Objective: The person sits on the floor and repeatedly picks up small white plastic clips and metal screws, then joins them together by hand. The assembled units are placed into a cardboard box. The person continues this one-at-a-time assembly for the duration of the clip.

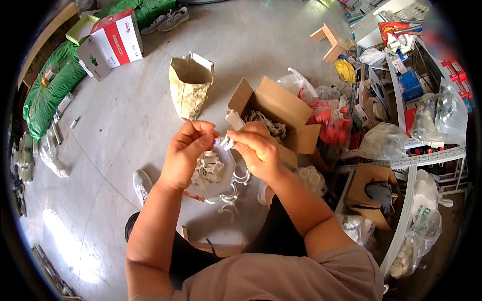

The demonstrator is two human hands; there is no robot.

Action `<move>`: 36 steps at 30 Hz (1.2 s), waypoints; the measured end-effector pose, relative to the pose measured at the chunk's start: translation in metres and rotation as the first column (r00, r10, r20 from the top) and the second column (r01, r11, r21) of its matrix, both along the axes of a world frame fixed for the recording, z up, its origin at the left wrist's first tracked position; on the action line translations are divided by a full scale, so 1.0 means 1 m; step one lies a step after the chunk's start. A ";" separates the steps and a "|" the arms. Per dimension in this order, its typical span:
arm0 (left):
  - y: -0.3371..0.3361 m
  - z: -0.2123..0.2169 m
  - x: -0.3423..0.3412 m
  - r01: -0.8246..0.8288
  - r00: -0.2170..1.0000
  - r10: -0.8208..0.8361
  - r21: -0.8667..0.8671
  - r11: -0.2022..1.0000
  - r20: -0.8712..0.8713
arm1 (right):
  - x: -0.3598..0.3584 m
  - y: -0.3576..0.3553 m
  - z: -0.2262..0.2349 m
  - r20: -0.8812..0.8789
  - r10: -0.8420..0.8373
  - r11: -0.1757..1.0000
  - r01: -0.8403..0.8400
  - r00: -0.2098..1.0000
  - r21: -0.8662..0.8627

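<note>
With the right hand (pixel 259 149), pinching a small white piece (pixel 227 142), partly hidden, seen over the far edge of a white container (pixel 229 170) of pale clips (pixel 208 169). With the left hand (pixel 187 151) just beside it, curling fingers toward thumb; cannot tell whether gripping anything. Beyond, a beige paper sack (pixel 191 95); to its right, an open cardboard box (pixel 288 104) holding more clips.
</note>
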State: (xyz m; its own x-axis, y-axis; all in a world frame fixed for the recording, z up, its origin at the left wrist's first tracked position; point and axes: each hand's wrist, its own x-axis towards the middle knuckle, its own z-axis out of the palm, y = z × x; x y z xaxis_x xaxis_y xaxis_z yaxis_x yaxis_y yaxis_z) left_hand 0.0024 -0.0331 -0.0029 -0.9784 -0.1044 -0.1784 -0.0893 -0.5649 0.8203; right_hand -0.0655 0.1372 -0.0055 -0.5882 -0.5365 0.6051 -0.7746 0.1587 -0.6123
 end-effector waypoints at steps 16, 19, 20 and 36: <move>-0.029 -0.007 0.003 -0.266 0.953 0.242 0.119 0.957 0.184 | -0.121 0.132 -0.186 0.012 -0.720 0.552 0.563 0.694 0.615; -0.036 -0.008 0.009 -0.280 0.950 0.260 0.101 0.955 0.172 | -0.119 0.121 -0.196 -0.118 -0.645 0.556 0.569 0.755 0.606; -0.039 -0.007 0.011 -0.291 0.947 0.272 0.098 0.952 0.174 | -0.116 0.112 -0.199 -0.167 -0.600 0.584 0.571 0.782 0.577; -0.067 0.002 0.026 -0.413 0.906 0.387 0.159 0.897 0.170 | -0.017 -0.087 -0.302 0.324 -0.398 0.557 -0.055 0.858 0.829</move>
